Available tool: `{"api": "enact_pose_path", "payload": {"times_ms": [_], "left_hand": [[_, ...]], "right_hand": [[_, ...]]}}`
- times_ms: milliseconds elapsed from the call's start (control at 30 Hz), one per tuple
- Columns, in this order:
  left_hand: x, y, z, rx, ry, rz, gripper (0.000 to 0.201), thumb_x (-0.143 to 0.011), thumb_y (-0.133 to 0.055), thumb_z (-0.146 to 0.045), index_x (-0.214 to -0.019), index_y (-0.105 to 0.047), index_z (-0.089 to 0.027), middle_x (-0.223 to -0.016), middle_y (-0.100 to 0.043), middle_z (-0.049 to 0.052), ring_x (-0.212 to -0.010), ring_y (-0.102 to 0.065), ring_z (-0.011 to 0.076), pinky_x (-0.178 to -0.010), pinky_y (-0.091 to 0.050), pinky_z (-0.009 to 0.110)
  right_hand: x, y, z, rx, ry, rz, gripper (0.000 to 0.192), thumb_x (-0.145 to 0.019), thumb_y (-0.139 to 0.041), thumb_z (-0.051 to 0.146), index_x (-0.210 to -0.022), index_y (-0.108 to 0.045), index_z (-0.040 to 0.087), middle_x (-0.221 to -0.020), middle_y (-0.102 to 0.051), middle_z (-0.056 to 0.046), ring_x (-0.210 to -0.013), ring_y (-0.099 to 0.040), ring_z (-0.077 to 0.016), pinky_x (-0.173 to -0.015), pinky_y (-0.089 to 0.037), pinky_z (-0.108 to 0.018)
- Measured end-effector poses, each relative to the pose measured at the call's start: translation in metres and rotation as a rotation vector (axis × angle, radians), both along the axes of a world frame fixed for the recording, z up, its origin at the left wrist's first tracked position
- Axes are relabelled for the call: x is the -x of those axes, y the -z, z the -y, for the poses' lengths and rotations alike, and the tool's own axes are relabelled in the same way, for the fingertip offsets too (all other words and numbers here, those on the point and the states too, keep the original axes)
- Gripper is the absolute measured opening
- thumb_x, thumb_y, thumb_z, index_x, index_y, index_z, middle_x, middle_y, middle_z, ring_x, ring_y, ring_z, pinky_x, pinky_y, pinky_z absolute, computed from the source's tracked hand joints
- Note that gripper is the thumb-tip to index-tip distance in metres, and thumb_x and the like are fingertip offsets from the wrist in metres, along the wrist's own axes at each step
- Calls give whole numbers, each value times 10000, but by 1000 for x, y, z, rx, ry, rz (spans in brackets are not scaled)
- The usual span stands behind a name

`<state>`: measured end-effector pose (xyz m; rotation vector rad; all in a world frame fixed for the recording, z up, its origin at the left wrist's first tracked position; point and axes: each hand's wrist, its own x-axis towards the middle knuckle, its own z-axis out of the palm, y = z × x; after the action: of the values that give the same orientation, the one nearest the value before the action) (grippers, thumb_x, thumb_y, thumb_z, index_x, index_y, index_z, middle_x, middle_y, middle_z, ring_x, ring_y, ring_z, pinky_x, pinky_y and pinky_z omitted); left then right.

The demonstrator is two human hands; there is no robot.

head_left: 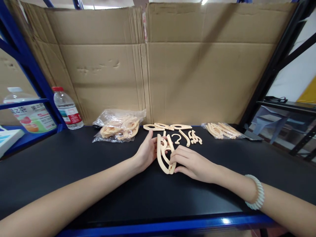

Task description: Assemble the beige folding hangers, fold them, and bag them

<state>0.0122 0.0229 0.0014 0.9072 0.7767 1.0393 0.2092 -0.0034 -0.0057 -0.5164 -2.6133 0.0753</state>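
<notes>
Both of my hands hold a cream plastic hanger part (163,155) upright on the black tabletop (98,171). My left hand (146,152) grips its left side, and my right hand (189,163) pinches its lower right end. Just behind the hands lie several loose cream pieces (184,135), among them a small hook (176,137) and flat hanger arms (168,126).
A clear bag of cream parts (119,126) lies back left, another bag (222,130) back right. A water bottle (67,108) stands at the left by a blue shelf post (29,62). A cardboard wall (158,65) closes the back. A dark flat device (251,136) lies at the right.
</notes>
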Motion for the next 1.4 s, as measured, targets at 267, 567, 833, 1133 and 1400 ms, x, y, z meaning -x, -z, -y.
{"api": "enact_pose_path", "payload": {"times_ms": [267, 567, 833, 1133, 1400], "left_hand": [[-4, 14, 13, -574, 17, -518, 272, -852, -568, -387, -764, -623, -135, -726, -636, 21, -684, -573, 154, -650, -448, 252], [-3, 15, 15, -452, -77, -371, 280, -873, -520, -405, -779, -555, -143, -702, -647, 31, -589, -606, 138, -592, -508, 262], [-5, 11, 19, -422, -68, -341, 344, -839, -590, -455, -755, -599, -122, -744, -686, 81, -707, -685, 201, -681, -575, 324], [-6, 10, 17, -277, -122, -299, 307, -903, -518, -364, -707, -548, -129, -638, -686, 65, -578, -668, 163, -584, -565, 283], [-4, 8, 11, -154, -227, -177, 312, -931, -471, -269, -652, -521, -140, -569, -659, 51, -513, -633, 130, -496, -501, 205]], "right_hand": [[-3, 3, -3, -392, 114, 3, 168, -950, -471, 224, -975, -618, 146, -930, -649, -81, -891, -508, -201, -771, -433, -343], [-1, -1, -3, -708, 260, 26, 185, -926, -449, 124, -865, -621, 161, -992, -652, -89, -973, -527, -229, -902, -390, -406], [-6, 8, -7, -445, 398, 230, 192, -878, -403, 71, -843, -563, 171, -671, -578, -28, -675, -502, -185, -837, -341, -381], [-7, 4, -4, -555, 302, 227, 259, -835, -379, 6, -827, -567, 183, -675, -550, -18, -685, -459, -170, -794, -302, -351], [-18, 1, -17, -420, 324, 43, 221, -957, -364, 114, -1056, -555, 162, -765, -623, -35, -702, -523, -158, -798, -365, -351]]}}
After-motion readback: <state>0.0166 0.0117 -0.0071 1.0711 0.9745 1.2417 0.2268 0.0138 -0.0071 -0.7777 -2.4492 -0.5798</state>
